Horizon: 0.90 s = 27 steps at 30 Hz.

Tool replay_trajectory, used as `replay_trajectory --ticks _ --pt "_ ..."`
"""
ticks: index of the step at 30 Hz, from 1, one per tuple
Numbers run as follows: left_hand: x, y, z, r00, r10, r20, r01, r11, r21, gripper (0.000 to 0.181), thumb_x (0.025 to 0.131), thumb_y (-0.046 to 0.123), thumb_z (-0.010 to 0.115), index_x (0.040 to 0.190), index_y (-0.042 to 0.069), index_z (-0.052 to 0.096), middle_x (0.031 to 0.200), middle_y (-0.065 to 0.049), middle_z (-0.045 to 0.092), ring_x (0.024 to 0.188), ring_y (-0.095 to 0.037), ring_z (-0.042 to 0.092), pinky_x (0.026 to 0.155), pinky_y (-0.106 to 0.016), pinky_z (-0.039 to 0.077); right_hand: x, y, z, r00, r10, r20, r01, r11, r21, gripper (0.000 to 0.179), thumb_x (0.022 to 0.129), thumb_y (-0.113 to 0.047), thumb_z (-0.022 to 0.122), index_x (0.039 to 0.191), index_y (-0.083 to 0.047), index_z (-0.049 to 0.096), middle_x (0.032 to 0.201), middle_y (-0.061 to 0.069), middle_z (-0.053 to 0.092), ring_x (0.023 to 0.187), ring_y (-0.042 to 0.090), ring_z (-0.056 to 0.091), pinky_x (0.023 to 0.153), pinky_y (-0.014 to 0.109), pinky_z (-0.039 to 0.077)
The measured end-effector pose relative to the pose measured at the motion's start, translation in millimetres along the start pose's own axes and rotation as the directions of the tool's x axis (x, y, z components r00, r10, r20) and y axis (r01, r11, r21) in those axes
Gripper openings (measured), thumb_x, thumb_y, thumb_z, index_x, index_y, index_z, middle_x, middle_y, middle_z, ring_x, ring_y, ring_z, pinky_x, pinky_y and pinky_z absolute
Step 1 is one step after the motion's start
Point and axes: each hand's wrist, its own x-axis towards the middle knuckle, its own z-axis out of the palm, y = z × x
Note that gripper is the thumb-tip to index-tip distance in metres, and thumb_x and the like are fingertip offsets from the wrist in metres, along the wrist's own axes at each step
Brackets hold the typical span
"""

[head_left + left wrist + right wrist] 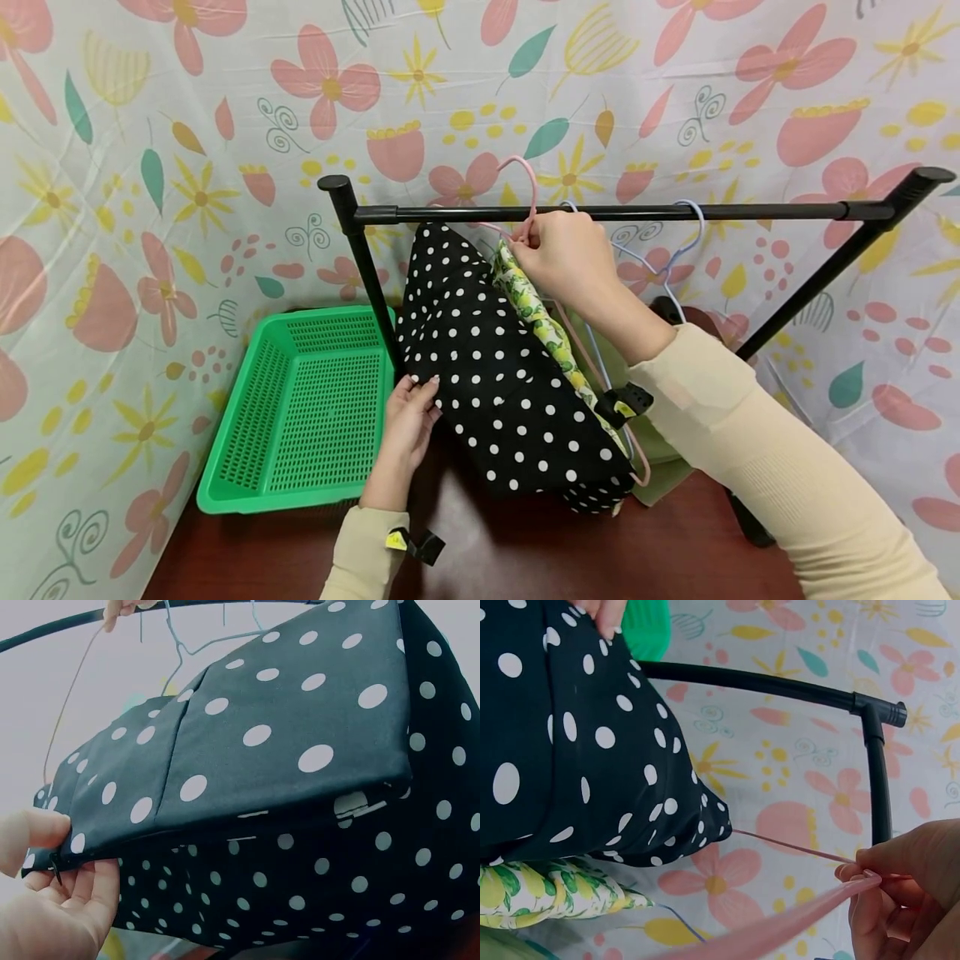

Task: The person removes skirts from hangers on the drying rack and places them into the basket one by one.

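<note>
A black garment with white polka dots (480, 358) hangs on a pink hanger (527, 173) at the rack's left part. My right hand (566, 254) grips this hanger at the base of its hook. The hook rises above the bar; whether it bears on the bar I cannot tell. My left hand (411, 417) pinches the garment's left edge, and in the left wrist view the thumb (37, 831) lies on top with the fingers beneath the fabric. Directly right of the black garment hangs a lemon-print cloth (543, 321), partly hidden by it.
The black rack's bar (765, 211) runs across, holding blue hangers (696, 229). A green garment (660, 433) hangs lower, behind my right forearm. At left, a green plastic basket (225, 492) stands on the dark red table (517, 558). Behind is a flowered curtain (300, 208).
</note>
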Motion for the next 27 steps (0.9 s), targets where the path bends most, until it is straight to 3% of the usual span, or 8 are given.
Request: replay_trajectory --ticks 8,19,27 --pt "-2.7 12.2 1.3 1.0 0.008 0.004 -0.009 0.999 0.036 0.02 0.086 -0.005 0.055 0.102 0.007 0.051 0.086 0.001 0.062 0.073 -0.008 0.06 0.064 -0.023 0.05 -1.3 3 2 1.0 0.004 -0.005 -0.004 1.0 0.013 0.029 0.085 -0.021 0.058 0.057 -0.015 0.062 0.052 0.0 0.058 0.046 0.018 0.046 0.043 0.029 0.032" --pt "-6.2 31.0 7.3 0.999 0.01 0.051 -0.017 0.99 0.141 0.025 0.085 -0.006 0.056 0.107 0.004 0.049 0.09 -0.001 0.061 0.078 -0.009 0.058 0.069 -0.024 0.05 -2.3 6 4 1.0 -0.01 -0.009 0.01 1.0 0.004 0.034 0.083 -0.016 0.056 0.05 -0.015 0.057 0.056 0.001 0.063 0.043 0.016 0.044 0.038 0.027 0.026" --pt "-5.6 36.4 7.9 0.997 0.036 0.073 -0.049 0.981 0.186 0.02 0.086 -0.006 0.056 0.103 0.003 0.049 0.086 0.0 0.06 0.074 -0.008 0.056 0.063 -0.022 0.049 -4.7 7 6 1.0 0.005 0.005 -0.005 1.0 0.001 0.019 0.085 -0.019 0.058 0.077 -0.014 0.074 0.063 0.001 0.066 0.046 0.017 0.05 0.037 0.027 0.029"
